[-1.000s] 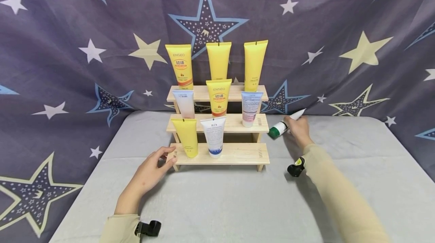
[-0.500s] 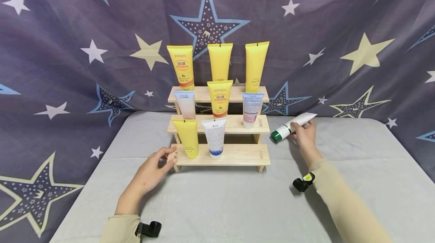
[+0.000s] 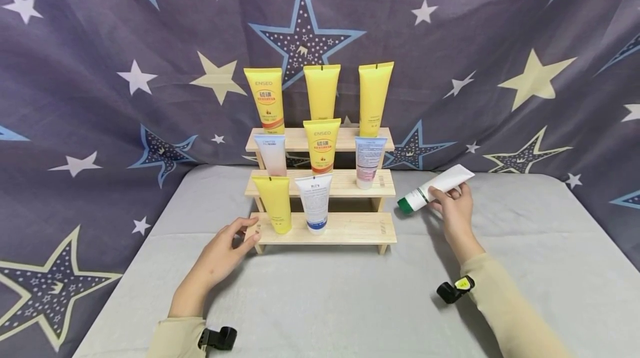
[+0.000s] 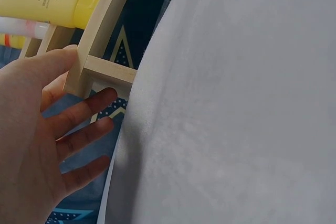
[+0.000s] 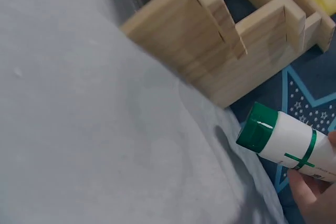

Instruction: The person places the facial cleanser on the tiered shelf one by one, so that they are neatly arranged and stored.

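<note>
A three-step wooden display shelf stands in the middle of the table. My left hand is at the left end of its lowest step. In the left wrist view the thumb and index finger pinch the board's end, while the other fingers spread loosely beside the leg. My right hand holds a white squeeze tube with a green cap, to the right of the shelf. The tube slants, its cap low towards the shelf and its flat end up to the right.
Yellow tubes line the top step. On the middle step a yellow tube stands between two pale tubes. The lowest step bears a yellow tube and a white tube. A starry curtain hangs behind the grey-covered table.
My right hand has moved right and nearer to me, and the white tube has shifted right with it, showing more of its front. The left hand has stayed at the shelf.
</note>
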Available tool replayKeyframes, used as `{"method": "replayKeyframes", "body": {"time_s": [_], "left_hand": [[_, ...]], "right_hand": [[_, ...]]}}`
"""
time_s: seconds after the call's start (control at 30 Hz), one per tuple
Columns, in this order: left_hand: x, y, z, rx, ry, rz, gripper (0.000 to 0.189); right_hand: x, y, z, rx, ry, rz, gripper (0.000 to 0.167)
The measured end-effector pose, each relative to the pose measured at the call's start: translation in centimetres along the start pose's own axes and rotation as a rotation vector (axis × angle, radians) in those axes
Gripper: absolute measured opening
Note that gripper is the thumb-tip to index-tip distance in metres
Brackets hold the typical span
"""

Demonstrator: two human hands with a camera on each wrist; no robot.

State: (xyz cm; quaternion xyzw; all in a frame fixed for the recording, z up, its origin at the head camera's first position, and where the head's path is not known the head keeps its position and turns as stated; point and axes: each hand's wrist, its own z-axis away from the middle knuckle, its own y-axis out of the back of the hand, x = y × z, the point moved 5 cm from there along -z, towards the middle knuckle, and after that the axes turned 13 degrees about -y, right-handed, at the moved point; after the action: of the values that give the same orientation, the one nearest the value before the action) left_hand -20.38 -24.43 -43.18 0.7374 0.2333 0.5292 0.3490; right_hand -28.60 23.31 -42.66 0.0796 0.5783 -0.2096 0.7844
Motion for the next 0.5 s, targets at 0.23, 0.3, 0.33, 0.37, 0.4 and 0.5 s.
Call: {"method": "replayKeyframes", "body": {"time_s": [0.23,0.3,0.33,0.37,0.4,0.5], "left_hand": [[-0.1,0.0,0.0,-0.002,0.011,-0.001,0.054],[-0.1,0.0,0.0,-0.001,0.008,-0.002,0.053],[-0.1,0.0,0.0,0.000,0.005,-0.002,0.053],[-0.1,0.0,0.0,0.001,0.002,-0.001,0.052],[0.0,0.0,0.0,0.002,0.000,-0.001,0.052],[0.0,0.0,0.0,0.004,-0.010,0.003,0.051]], "right_hand": [[-0.6,0.1,1.8,-0.025,0.088,0.015,0.050],[-0.8,0.3,2.3,-0.014,0.118,0.063,0.044],[-0.9,0.4,2.6,-0.006,0.132,0.096,0.042],[-1.0,0.5,2.9,0.006,0.148,0.135,0.041],[-1.1,0.6,3.2,0.017,0.165,0.167,0.041],[-1.6,0.9,4.1,0.045,0.210,0.255,0.042]]}}
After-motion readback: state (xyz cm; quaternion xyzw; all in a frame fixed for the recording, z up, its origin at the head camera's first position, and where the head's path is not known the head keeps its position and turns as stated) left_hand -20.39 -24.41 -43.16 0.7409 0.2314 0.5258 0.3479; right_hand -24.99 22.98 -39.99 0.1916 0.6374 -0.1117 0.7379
